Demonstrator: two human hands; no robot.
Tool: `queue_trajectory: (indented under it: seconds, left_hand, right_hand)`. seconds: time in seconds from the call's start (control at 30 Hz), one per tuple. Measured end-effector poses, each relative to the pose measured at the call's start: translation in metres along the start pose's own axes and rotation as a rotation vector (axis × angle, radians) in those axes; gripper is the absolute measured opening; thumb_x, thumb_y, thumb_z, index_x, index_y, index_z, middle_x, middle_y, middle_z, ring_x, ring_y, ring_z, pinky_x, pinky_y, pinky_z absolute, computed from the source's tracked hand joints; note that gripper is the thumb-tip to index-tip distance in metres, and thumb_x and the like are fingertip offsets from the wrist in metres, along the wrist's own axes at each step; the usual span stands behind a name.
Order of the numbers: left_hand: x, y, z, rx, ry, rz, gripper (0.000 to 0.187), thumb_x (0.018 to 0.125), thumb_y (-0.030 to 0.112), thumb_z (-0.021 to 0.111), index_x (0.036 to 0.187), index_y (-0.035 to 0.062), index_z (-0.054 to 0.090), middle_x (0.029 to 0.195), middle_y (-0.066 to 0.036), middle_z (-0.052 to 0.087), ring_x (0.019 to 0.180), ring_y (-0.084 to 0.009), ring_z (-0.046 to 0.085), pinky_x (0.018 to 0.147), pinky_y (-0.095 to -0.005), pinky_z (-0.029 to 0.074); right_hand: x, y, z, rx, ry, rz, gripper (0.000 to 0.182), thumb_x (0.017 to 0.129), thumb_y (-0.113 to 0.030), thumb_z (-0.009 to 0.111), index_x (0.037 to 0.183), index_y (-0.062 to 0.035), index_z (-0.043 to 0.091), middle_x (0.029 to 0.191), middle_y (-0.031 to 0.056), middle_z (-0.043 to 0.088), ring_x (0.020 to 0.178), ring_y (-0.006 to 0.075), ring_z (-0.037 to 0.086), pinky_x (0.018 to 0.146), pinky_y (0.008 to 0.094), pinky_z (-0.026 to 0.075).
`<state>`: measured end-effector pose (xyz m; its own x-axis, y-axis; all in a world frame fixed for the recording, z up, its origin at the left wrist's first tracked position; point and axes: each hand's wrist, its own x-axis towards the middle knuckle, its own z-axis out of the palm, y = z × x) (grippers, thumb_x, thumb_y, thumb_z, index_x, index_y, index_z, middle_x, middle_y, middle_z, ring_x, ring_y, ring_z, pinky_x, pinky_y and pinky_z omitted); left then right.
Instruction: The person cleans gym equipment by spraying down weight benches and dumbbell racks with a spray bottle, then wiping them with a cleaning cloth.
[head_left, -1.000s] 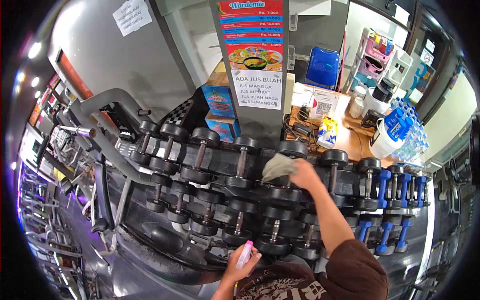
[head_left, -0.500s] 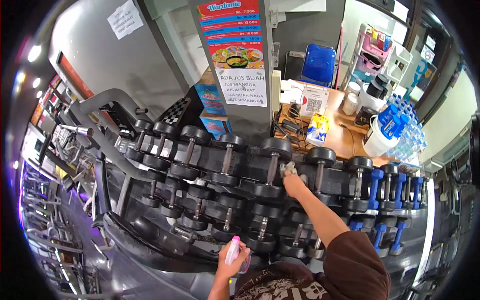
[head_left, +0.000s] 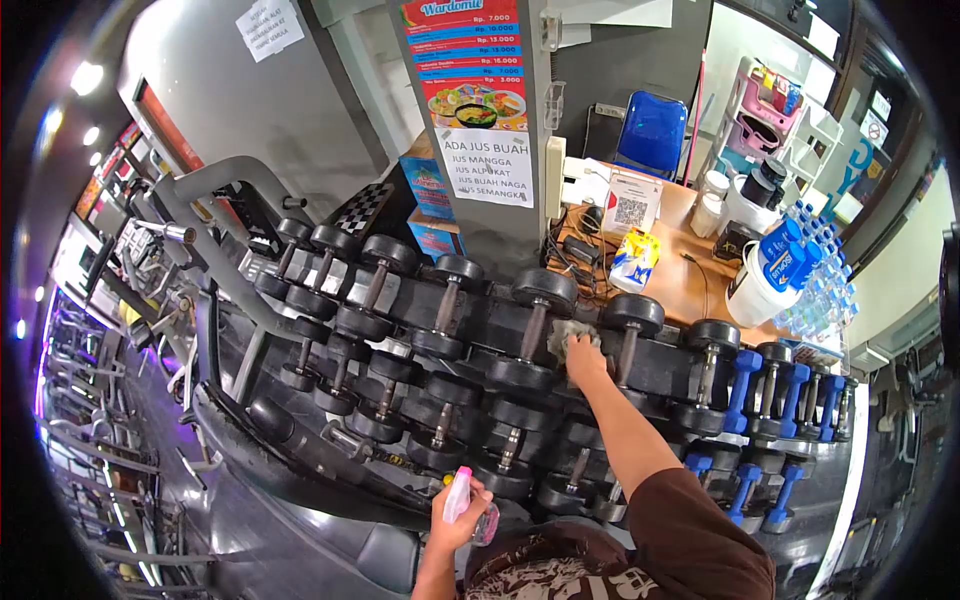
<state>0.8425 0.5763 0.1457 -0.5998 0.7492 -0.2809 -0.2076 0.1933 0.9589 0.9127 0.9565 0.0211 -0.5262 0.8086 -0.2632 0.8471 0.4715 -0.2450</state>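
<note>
My right hand (head_left: 585, 363) presses a crumpled grey cloth (head_left: 566, 338) onto the dark upper shelf of the dumbbell rack (head_left: 492, 318). The cloth lies in the gap between a black dumbbell (head_left: 534, 330) on its left and another black dumbbell (head_left: 628, 343) on its right. Low in the view, near my body, my left hand (head_left: 450, 528) is wrapped round a clear spray bottle (head_left: 487, 525) with a pink and white trigger head. Its nozzle end points up toward the lower row of dumbbells.
Smaller blue dumbbells (head_left: 743, 390) stand at the rack's right end. Behind the rack, a wooden table (head_left: 690, 275) carries cables, a yellow-and-white pack (head_left: 635, 262), a white bucket (head_left: 757, 290) and water bottles. A grey pillar (head_left: 487, 235) rises behind; a gym machine (head_left: 240, 310) borders the left.
The view has shifted a little. My right hand and the cloth are slightly farther right of the left-hand dumbbell, and more of the cloth shows. My left hand still holds the spray bottle.
</note>
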Motion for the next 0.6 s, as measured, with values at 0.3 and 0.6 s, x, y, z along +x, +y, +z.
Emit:
queue_trajectory:
  seconds: [0.3,0.6]
  left_hand:
    - [0.051,0.035,0.03,0.068,-0.132,0.07,0.013,0.089,0.002,0.073,0.095,0.0022,0.062,0.076,-0.002,0.063,0.064,-0.0109,0.063,0.061,-0.0265,0.05]
    - [0.14,0.09,0.072,0.213,-0.186,0.133,0.017,0.093,0.014,0.072,0.09,0.0032,0.06,0.071,-0.001,0.061,0.06,-0.0098,0.062,0.055,-0.0274,0.051]
  right_hand:
    - [-0.028,0.048,-0.075,0.927,-0.201,-0.148,0.04,0.08,0.0,0.052,0.117,-0.0016,0.068,0.104,0.012,0.073,0.103,0.0291,0.069,0.09,0.0421,0.054]
    - [-0.124,0.08,-0.084,1.753,0.061,0.062,0.044,0.077,0.009,0.047,0.119,0.0037,0.061,0.111,0.013,0.068,0.105,0.0276,0.067,0.094,0.0392,0.055]
